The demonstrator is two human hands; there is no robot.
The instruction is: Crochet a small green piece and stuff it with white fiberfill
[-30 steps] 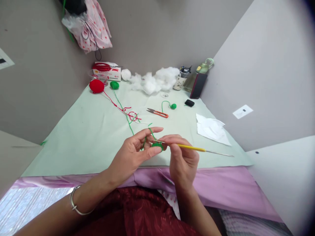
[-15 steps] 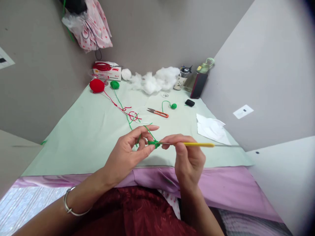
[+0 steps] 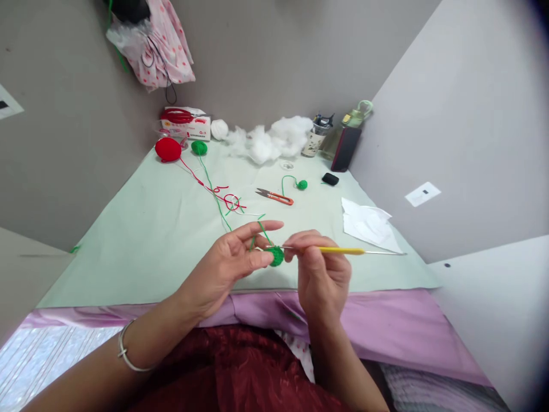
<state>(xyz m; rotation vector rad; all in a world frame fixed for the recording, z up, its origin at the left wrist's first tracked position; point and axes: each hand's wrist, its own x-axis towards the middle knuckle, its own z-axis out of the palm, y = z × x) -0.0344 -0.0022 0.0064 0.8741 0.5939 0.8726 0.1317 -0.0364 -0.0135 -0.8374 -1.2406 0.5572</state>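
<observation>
Between the thumb and fingers of my left hand is a small round green crochet piece. Green yarn runs from it up over my raised left index finger. My right hand is closed around the yellow handle of a crochet hook. The hook's thin metal tip lies at the upper edge of the green piece, touching it; whether it passes through a stitch I cannot tell. A strand of green yarn leads back across the table to a green yarn ball.
On the pale green cloth lie orange thread snips, a small green crochet ball, a black case and white paper. Further back are a red yarn ball, white stuffing, a pen cup and a phone.
The green piece has turned so its round face shows more. My left hand has shifted slightly right, and my right hand with the hook slightly left.
</observation>
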